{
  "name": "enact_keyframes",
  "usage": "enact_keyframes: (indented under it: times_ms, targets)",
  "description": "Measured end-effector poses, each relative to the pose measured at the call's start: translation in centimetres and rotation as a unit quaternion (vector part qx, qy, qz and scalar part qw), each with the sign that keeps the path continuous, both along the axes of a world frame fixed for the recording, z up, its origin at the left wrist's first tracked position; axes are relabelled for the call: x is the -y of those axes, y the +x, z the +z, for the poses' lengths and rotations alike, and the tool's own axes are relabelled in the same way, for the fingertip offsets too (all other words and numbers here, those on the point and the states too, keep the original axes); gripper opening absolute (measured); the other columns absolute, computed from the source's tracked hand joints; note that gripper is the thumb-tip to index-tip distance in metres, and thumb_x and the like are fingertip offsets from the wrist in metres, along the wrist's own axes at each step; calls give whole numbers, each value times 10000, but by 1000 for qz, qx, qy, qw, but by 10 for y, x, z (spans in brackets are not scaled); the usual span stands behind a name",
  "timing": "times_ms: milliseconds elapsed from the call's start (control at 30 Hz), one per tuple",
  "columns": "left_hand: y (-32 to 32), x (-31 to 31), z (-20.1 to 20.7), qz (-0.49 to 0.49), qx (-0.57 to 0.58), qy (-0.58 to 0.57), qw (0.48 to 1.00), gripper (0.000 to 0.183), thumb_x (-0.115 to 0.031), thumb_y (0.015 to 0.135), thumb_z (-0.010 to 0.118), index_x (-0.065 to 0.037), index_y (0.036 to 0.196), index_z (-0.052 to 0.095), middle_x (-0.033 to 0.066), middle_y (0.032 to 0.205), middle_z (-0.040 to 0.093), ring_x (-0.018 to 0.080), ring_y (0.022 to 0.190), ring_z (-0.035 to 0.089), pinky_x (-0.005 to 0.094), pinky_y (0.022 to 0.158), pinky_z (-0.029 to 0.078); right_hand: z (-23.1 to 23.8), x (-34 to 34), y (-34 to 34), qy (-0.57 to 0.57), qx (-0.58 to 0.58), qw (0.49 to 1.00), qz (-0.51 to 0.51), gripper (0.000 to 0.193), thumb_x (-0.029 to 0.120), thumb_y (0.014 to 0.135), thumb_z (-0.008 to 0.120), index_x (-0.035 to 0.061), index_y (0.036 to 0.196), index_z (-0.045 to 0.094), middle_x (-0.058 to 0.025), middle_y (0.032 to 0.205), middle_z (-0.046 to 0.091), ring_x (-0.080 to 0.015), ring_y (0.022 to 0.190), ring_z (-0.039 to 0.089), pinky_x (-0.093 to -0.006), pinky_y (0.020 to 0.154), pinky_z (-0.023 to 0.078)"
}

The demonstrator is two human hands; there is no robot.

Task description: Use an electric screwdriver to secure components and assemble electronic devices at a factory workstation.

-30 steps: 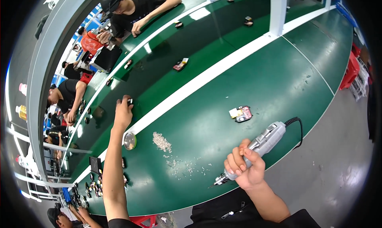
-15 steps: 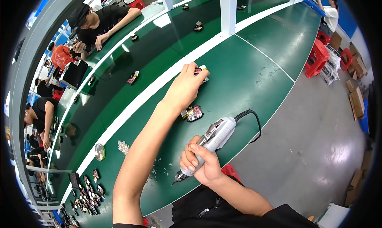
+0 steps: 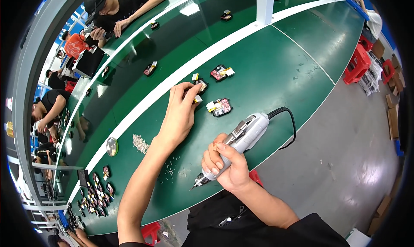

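Observation:
My right hand point(image 3: 228, 164) is wrapped round a grey electric screwdriver point(image 3: 248, 132), its bit pointing down and left above the table edge. My left hand point(image 3: 179, 113) reaches over the green table, thumb and fingers closed on a small black-cased electronic unit point(image 3: 201, 85) with white-and-yellow parts; the fingers partly cover it. Just beyond lies a second open unit point(image 3: 218, 73), showing a reddish circuit board and a white-yellow piece. A third such unit point(image 3: 222, 106) rests nearer me, to the right of my left hand.
Small screws point(image 3: 139, 143) are heaped left of my forearm, others scattered nearby. A round clear-lidded dish point(image 3: 112, 147) stands beside them. Many units point(image 3: 95, 197) crowd the near left. Across the white rail, a belt point(image 3: 125, 83) carries units past co-workers. A black cable point(image 3: 294, 125) loops rightward.
My left hand has let go of the far unit and drawn back to another one. The view has shifted slightly. My right hand keeps its hold on the screwdriver.

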State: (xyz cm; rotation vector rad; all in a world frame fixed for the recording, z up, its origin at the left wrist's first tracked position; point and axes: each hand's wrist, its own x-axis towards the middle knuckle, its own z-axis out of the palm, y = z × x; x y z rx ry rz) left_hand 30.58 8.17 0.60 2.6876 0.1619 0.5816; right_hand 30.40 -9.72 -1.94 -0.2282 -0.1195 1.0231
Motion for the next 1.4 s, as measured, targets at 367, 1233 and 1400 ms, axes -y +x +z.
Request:
enact_keyframes:
  times_ms: [367,1233,1400]
  targets:
    - [-20,11,-5,28,-39,67,997,608,-55,776,683,37,1305,399,204,1177,415,336,1010,463,392,861,445,-2,-2,-1,13,-3,1000,-8,91,155,919,503,93,861,470,-9,557,391,-137,512,430,-300,569,378]
    - [-4,-153,12,384,-196,114,895,426,-364,874,545,21,1058,529,253,994,586,371,927,619,470,725,520,4,-6,-5,-23,21,999,-36,142,213,926,501,101,847,460,17,537,369,-102,462,389,-277,525,372]
    - [-1,-178,-11,358,-167,183,900,315,-190,833,596,33,1049,549,259,1031,551,383,980,579,422,762,540,8,-7,-6,-33,13,999,-33,135,207,928,497,100,850,471,19,539,364,-102,472,387,-275,531,365]
